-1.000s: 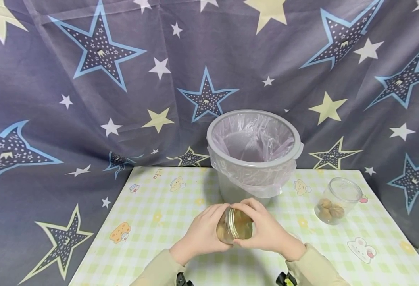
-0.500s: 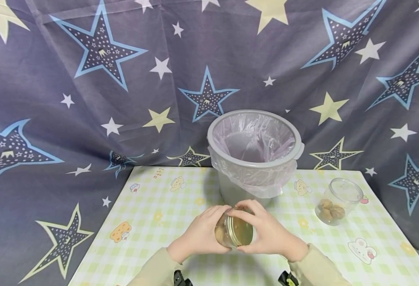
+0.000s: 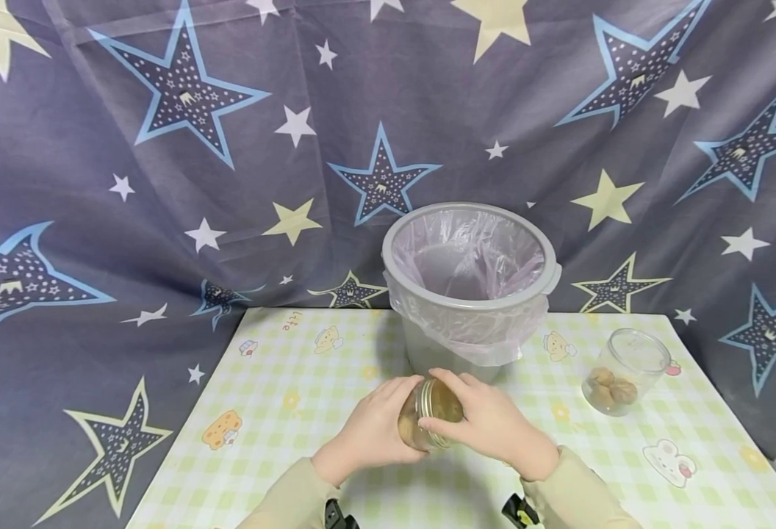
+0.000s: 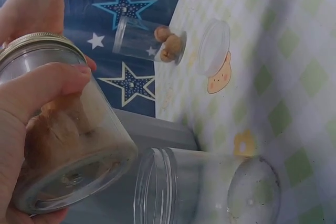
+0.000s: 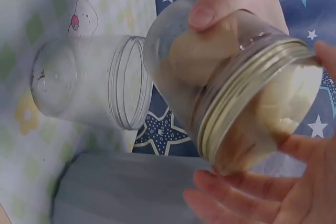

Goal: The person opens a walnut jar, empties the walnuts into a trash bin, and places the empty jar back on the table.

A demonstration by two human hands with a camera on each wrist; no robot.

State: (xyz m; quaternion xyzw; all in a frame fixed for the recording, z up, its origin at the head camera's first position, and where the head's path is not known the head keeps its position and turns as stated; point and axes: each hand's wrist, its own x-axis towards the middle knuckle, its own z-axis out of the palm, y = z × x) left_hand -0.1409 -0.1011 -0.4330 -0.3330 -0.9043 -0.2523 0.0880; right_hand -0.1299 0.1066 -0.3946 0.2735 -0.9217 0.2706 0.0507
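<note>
A clear jar [image 4: 73, 145] with a gold metal lid [image 5: 257, 98] is held tilted above the table; brown lumps show through its wall. The left hand [image 3: 371, 426] grips the jar's body, thumb laid across it in the left wrist view. Around the lid curve the fingers and thumb of the right hand [image 3: 494, 422], its fingertips touching the lid's edge in the right wrist view. Below the hands, an uncovered clear jar [image 5: 86, 82] stands on the table; the hands hide it in the head view. A separate jar [image 3: 626, 371] with several walnuts stands at the right.
Behind the hands stands a grey bin [image 3: 470, 294] lined with a pinkish plastic bag. A clear plastic lid [image 4: 214, 48] lies on the checked tablecloth [image 3: 262, 470]. A star-patterned curtain [image 3: 229, 184] hangs behind the table.
The right hand has turned on the lid, its thumb now higher across the rim. The jar stays in the left hand, shifted only slightly.
</note>
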